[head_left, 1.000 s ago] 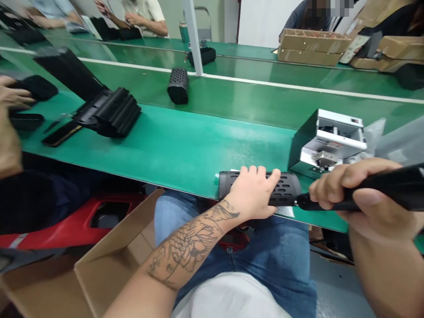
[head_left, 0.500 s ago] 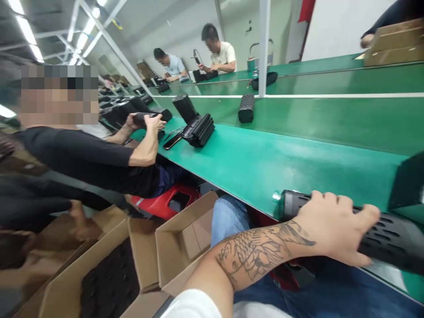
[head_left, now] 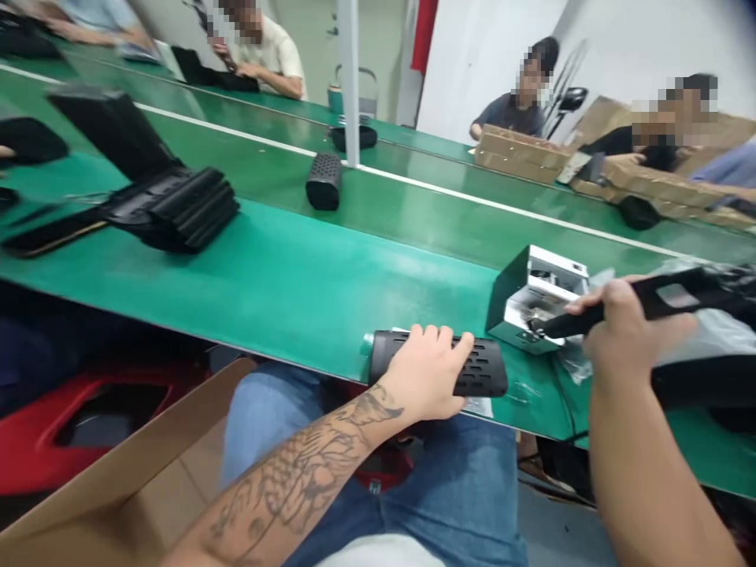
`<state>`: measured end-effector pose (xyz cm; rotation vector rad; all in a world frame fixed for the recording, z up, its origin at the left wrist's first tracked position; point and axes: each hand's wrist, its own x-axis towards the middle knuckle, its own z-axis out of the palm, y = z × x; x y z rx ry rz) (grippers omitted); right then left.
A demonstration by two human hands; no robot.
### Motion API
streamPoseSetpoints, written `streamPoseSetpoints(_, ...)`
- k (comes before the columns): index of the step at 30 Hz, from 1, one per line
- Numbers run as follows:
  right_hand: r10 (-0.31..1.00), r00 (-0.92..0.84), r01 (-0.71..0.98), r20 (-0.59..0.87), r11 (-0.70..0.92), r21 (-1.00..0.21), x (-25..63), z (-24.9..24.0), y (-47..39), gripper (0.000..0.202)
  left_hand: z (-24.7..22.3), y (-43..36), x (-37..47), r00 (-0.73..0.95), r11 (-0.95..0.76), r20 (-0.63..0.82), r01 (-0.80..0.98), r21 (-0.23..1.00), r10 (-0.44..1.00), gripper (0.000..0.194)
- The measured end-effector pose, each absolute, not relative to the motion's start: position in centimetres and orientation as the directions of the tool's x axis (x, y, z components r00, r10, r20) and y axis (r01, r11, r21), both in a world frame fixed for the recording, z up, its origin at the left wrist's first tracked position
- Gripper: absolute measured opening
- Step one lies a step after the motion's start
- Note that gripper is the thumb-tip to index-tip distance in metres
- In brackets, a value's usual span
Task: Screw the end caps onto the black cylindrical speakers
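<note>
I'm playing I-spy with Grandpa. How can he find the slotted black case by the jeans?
Start at the green table, then its near edge by the jeans. The black case lies there. Unlike the holed case by the white post, it's under the left hand.

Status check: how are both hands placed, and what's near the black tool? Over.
Left hand over slotted black plastic-looking casing. Right hand gripping long black handheld tool. Black-and-white boxy machine at tool tip, contact unclear.

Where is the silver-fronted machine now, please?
In the head view, the machine stands right of centre on the bench, beyond the right end of the slotted casing under the left grip; the black tool in the right grip points at its front.
</note>
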<state>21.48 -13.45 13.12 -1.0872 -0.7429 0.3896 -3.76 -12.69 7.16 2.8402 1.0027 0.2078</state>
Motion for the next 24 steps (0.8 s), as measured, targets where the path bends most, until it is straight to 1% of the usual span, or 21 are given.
streamPoseSetpoints(2,0.548,0.687,0.283,0.476,0.402,-0.871,22.2,13.5,-13.8,0.022,6.9,-12.7,-3.8,0.775,-0.776,0.082,0.611,0.155,0.626,0.094)
streamPoseSetpoints(3,0.533,0.678,0.336,0.506,0.387,-0.858,22.0,13.6,-13.8,0.021,7.0,-12.7,-3.8,0.777,-0.777,0.074,0.610,0.156,0.625,0.095)
streamPoseSetpoints(5,0.521,0.676,0.339,0.521,0.407,-0.848,20.8,14.2,-14.1,0.016,7.2,-12.9,-4.2,0.786,-0.782,0.060,0.600,0.170,0.616,0.097)
streamPoseSetpoints(7,0.484,0.677,0.321,0.554,0.483,-0.815,19.1,15.4,-15.0,0.014,7.5,-12.8,-4.9,0.812,-0.806,0.064,0.562,0.185,0.580,0.100)
streamPoseSetpoints(9,0.488,0.639,0.275,0.595,0.577,-0.769,17.3,17.0,-16.6,0.011,7.8,-12.6,-6.0,0.838,-0.835,0.079,0.522,0.173,0.540,0.105)
streamPoseSetpoints(10,0.503,0.602,0.240,0.620,0.626,-0.742,16.3,17.7,-17.6,0.007,8.0,-12.4,-6.6,0.843,-0.843,0.083,0.515,0.156,0.531,0.107)
streamPoseSetpoints(11,0.598,0.521,0.157,0.609,0.634,-0.757,15.4,18.4,-18.6,0.004,8.0,-12.2,-7.2,0.843,-0.844,0.082,0.519,0.137,0.532,0.109)
streamPoseSetpoints(13,0.726,0.370,0.031,0.580,0.614,-0.788,13.6,19.2,-20.3,0.011,8.0,-11.8,-8.3,0.829,-0.829,0.064,0.548,0.113,0.556,0.111)
streamPoseSetpoints(15,0.804,0.242,-0.054,0.544,0.571,-0.819,11.9,18.9,-21.2,0.017,7.9,-11.5,-9.0,0.814,-0.811,0.037,0.572,0.125,0.579,0.111)
streamPoseSetpoints(19,0.840,0.081,-0.141,0.536,0.542,-0.828,9.6,16.7,-20.6,0.016,7.7,-11.6,-9.1,0.797,-0.789,0.029,0.590,0.172,0.603,0.102)
streamPoseSetpoints(24,0.861,0.017,-0.104,0.508,0.507,-0.856,9.4,14.4,-19.1,0.014,7.6,-11.6,-8.8,0.788,-0.782,0.048,0.599,0.176,0.614,0.098)
